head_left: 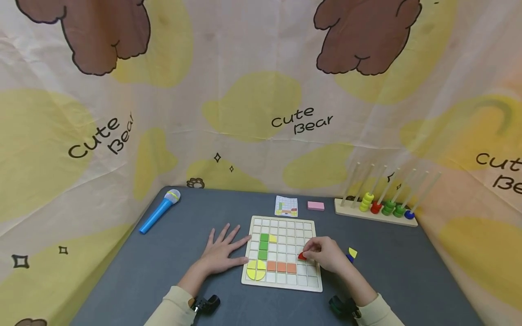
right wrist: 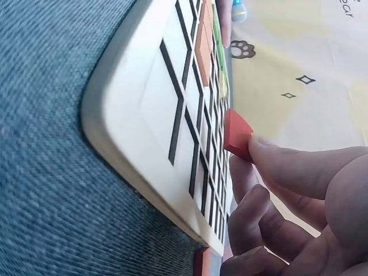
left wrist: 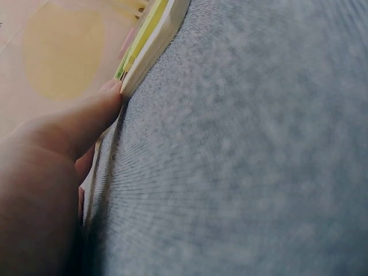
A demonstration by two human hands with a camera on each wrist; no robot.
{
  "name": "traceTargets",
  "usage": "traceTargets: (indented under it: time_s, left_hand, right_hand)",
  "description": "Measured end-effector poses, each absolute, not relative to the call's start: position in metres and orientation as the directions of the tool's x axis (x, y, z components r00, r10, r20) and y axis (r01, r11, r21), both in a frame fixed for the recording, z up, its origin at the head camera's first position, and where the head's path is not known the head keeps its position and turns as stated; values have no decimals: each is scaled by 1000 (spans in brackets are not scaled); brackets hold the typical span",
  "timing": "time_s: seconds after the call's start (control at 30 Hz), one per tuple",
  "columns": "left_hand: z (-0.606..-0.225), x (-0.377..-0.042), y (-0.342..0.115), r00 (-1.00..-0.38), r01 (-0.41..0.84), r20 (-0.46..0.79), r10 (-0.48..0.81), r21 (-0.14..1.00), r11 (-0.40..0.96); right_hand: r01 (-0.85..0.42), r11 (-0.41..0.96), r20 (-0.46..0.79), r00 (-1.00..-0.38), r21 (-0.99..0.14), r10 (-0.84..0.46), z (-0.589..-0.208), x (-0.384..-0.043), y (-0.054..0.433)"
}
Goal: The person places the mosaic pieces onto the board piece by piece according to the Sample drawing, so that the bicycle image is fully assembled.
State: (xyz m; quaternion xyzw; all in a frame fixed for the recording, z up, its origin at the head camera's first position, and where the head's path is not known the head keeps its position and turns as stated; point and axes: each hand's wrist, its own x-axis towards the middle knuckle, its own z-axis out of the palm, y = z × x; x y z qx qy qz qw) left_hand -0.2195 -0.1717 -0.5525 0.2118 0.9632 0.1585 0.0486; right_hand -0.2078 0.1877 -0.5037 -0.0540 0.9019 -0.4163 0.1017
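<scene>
Grip of my right hand (head_left: 327, 254) pinched the red piece (right wrist: 237, 132) over the right side of the board (head_left: 291, 280), beyond and right of the orange tiles (head_left: 281, 267), while my left hand (head_left: 221, 254), splayed, touched the opposite edge.

Head view: moderately bright, diffuse lighting. Cloth backdrop (head_left: 253, 167) takes a warm orange cast to the right of the right hand (head_left: 326, 256). Wide-angle distortion noted: lettering stretched at the far right edge; pegs of the bead-and-peg stand (head_left: 389, 208), beyond that hand, lean outward and appear pale. Left wrist view: dimmer; tabletop (left wrist: 247, 144) beside the left hand (head_left: 222, 253) blurred, grainy and streaked; deep shadow below the hand. Right wrist view: brighter; red tile (right wrist: 237, 135) at the fingertips reasonably sharp.
</scene>
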Motion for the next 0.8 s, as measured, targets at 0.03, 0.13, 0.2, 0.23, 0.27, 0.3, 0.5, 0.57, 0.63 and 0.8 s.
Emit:
traceTargets:
  time_s: [0.03,0.13,0.2,0.23,0.27,0.3,0.5,0.57,0.63,0.8]
  left_hand:
    - [-552,-220,-172,-904,395,-25,426,325,859]
    - [-551,-220,-171,-902,399,-29,431,324,858]
    - [-552,-220,-171,-903,397,-32,429,324,859]
    - [-552,-220,-171,-903,396,-33,428,324,860]
    - [-553,-220,-172,-904,393,-33,426,326,860]
    - [-553,-220,-172,-905,392,-33,425,326,860]
    - [-555,-221,-173,-906,390,-33,422,323,862]
    - [-555,-221,-172,-906,390,-32,423,326,861]
    - [-555,-221,-172,-905,392,-26,424,329,859]
    - [-555,-220,-173,-905,393,-27,425,329,859]
  right_hand:
    - [-10,651,-142,-973,-759,-181,-504,-208,187]
    - [-13,658,-141,-973,-753,-180,-504,-207,186]
    - [-19,661,-135,-974,-751,-182,-505,-207,185]
    - [-22,663,-134,-974,-748,-184,-506,-207,185]
    - [-27,667,-133,-973,-744,-188,-507,-207,185]
    - [-30,671,-134,-972,-741,-192,-508,-207,184]
    - [-50,694,-135,-969,-718,-209,-514,-207,182]
    - [-54,701,-130,-970,-711,-206,-514,-207,182]
    - [-56,705,-126,-971,-707,-203,-514,-207,182]
    - [-62,713,-116,-973,-698,-198,-515,-207,182]
